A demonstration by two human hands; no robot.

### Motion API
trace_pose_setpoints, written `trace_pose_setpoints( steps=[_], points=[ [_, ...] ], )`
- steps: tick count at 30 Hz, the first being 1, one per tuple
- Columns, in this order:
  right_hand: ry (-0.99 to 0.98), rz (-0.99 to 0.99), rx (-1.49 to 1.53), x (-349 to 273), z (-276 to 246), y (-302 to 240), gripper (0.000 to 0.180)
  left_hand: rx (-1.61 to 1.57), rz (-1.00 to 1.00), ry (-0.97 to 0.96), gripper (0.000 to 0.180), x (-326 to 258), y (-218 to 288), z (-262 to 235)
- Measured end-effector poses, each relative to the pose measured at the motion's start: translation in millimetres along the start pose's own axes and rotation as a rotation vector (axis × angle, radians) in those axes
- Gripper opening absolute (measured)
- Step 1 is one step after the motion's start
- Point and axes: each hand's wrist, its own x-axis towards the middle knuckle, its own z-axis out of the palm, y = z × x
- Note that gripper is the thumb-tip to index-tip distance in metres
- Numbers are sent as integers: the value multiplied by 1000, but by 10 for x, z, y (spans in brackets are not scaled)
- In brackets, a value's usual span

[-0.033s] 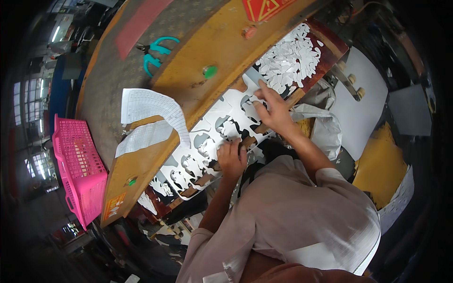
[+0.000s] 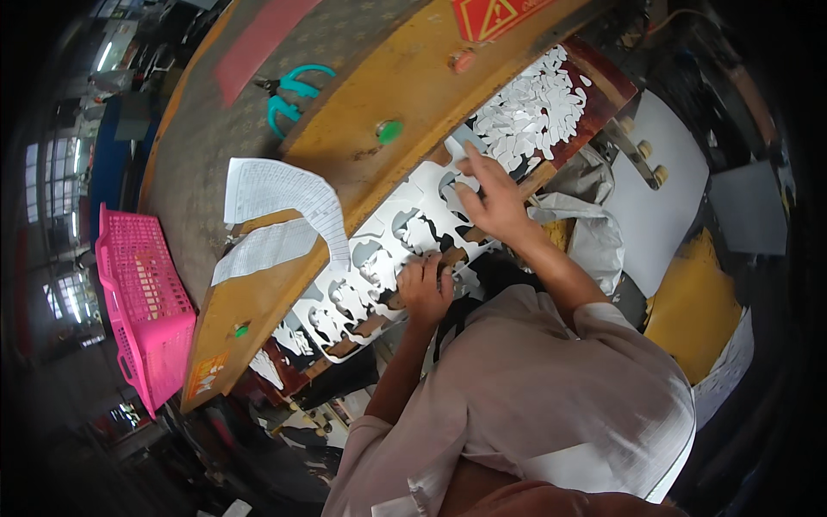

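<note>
A long white sheet, full of irregular cut-out holes, lies under the yellow-brown machine beam. Grey and brown patches show through the holes, and loose white cut pieces lie in some of them. My right hand is over the sheet's far right end, its fingers stretched out and apart, with nothing visible in them. Against the near edge, around the middle, rests my left hand. Its fingers are slightly bent on the sheet and its thumb stands apart; what lies beneath the fingertips is hidden.
A heap of small white pieces covers a dark red board at upper right. Printed paper hangs over the beam. Teal-handled snips lie on top, beside a green button. A pink basket stands left; white sheeting is right.
My right hand has shifted slightly left, with its fingers still spread. My left hand stays at the sheet's near edge. The whole view has moved a little.
</note>
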Motion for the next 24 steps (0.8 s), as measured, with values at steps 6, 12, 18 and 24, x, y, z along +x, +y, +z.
trace_pose_setpoints(
  steps=[6, 12, 18, 24],
  points=[
    [-344, -232, -278, 110, 183, -208, 75, 204, -107, 75, 18, -206, -29, 297],
    [-400, -155, -359, -553, -215, 361, 48, 197, -138, 122, 17, -188, -29, 339],
    [-275, -313, -283, -750, -101, 675, 17, 171, -216, 139, 20, -164, 30, 339],
    [-241, -337, -253, -765, -101, 703, 14, 145, -270, 132, 22, -166, 59, 381]
  ],
)
